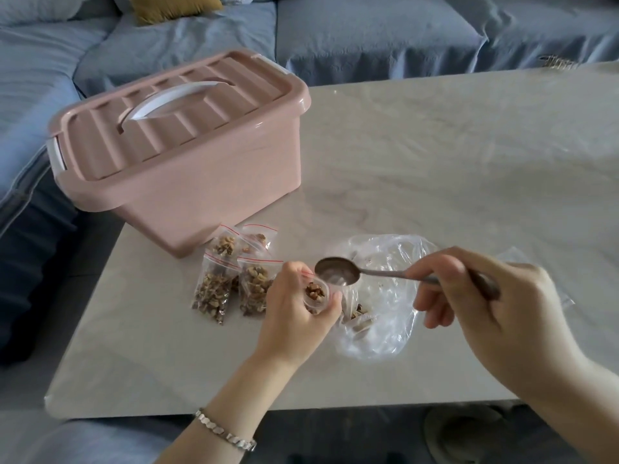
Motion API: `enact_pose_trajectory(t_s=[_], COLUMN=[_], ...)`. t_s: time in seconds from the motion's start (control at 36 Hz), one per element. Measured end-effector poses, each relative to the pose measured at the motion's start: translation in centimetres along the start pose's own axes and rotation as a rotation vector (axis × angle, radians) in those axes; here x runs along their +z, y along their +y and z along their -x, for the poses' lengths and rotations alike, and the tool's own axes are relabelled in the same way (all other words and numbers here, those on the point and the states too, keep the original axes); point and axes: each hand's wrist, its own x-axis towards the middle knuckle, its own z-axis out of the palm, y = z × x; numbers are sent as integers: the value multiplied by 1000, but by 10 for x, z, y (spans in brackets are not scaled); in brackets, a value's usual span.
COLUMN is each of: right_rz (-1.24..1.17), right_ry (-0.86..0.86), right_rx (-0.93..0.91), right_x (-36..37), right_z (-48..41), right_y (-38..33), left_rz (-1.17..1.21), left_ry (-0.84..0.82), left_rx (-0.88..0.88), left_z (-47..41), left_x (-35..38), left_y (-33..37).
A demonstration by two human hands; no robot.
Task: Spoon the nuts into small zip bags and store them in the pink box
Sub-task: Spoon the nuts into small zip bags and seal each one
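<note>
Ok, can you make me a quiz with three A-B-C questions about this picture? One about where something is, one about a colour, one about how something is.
1. Where do the filled little bags lie?
A. on the box lid
B. on the table beside the pink box
C. on the sofa

2. What colour is the lid handle?
A. white
B. green
C. black

3. How is the spoon in the right hand?
A. heaped with nuts
B. lying on the table
C. empty

Answers: 1 B, they lie on the tabletop by the box's corner; 2 A, it shows white against the pink lid; 3 C, its bowl is bare above the open bag in the left hand.
</note>
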Motion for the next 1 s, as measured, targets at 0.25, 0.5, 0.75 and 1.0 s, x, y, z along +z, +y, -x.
enact_pose_trajectory(t_s=[0.25,0.5,0.75,1.0], right_rz=[-128,-80,-178,57], right_ry=[-56,-31,260,113], right_rx=[87,40,183,460], right_x=[13,10,-13,-12], right_z=[1,0,-2,14], right_y=[-3,-7,-8,26], left_rz=[104,34,53,-268], left_ry=[57,120,31,-318], left_rx=[58,134,-22,-326], left_z=[4,2,10,11], left_x=[-3,-8,-13,-8], left_y=[2,1,3,7])
